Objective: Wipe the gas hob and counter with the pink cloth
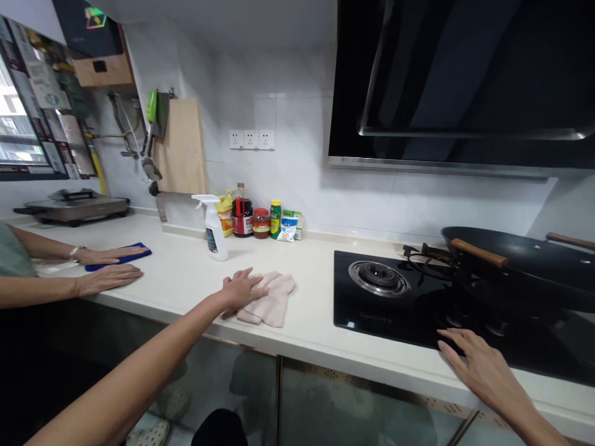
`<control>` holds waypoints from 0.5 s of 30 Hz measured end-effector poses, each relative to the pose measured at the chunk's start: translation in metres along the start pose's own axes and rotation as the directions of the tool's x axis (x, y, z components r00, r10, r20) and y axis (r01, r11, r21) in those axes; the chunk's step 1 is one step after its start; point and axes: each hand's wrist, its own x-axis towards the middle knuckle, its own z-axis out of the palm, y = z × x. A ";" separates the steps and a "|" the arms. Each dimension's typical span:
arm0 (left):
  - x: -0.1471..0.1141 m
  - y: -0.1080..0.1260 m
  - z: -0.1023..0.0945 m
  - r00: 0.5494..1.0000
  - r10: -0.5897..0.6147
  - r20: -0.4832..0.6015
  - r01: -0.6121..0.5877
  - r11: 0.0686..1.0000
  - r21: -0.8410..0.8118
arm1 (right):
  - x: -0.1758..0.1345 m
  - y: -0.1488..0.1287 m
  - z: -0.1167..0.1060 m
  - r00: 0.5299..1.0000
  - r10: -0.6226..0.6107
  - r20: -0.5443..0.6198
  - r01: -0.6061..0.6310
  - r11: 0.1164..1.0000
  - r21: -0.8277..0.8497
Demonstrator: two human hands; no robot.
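My left hand [242,290] lies on a crumpled pale pink cloth [272,303] on the white countertop [307,279], its fingers spread and pressing down on the fabric. Part of the cloth is hidden under the palm. My right hand [478,365] rests at the front edge of the black glass gas stove [372,316], fingers stretched out and nothing in them. A white spray bottle [214,229] stands upright beyond my left hand.
At the left, another person's hands [109,266] rest on the counter, one on a blue cloth [144,251]. Sauce bottles and jars [261,223] line the wall. A large wok [520,248] sits on the right burner, under a black range hood [441,74].
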 end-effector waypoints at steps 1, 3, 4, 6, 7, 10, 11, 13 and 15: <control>0.000 -0.004 0.001 1.000 0.013 -0.003 -0.012 0.999 0.029 | 0.000 0.001 0.001 1.000 -0.001 0.003 0.001 1.000 -0.002; 0.002 -0.003 0.002 0.998 0.055 -0.015 -0.054 0.996 0.074 | 0.001 0.002 0.001 1.000 0.001 0.014 -0.001 1.000 -0.006; 0.004 0.000 0.003 0.997 0.081 -0.015 -0.080 0.993 0.092 | 0.001 0.003 0.001 1.000 0.005 0.019 -0.005 1.000 -0.010; 0.007 0.012 0.011 0.990 0.136 0.026 -0.138 0.983 0.118 | 0.001 0.004 0.001 0.999 0.014 0.029 -0.013 1.000 -0.016; 0.007 0.018 0.017 0.985 0.159 0.061 -0.165 0.978 0.127 | 0.001 0.005 0.001 0.999 0.017 0.032 -0.017 1.000 -0.019; -0.003 0.034 0.036 0.972 0.192 0.139 -0.212 0.966 0.147 | 0.000 0.007 0.001 0.999 0.017 0.033 -0.017 1.000 -0.019; -0.008 0.036 0.041 0.968 0.198 0.154 -0.222 0.963 0.152 | -0.001 0.008 0.001 0.999 0.014 0.030 -0.014 1.000 -0.015; -0.021 0.036 0.043 0.957 0.220 0.187 -0.250 0.956 0.153 | -0.002 0.011 0.001 1.000 -0.003 0.017 0.003 1.000 -0.002; -0.034 0.028 0.037 0.941 0.245 0.232 -0.279 0.952 0.125 | -0.002 0.012 0.000 0.999 -0.004 -0.042 0.004 1.000 0.001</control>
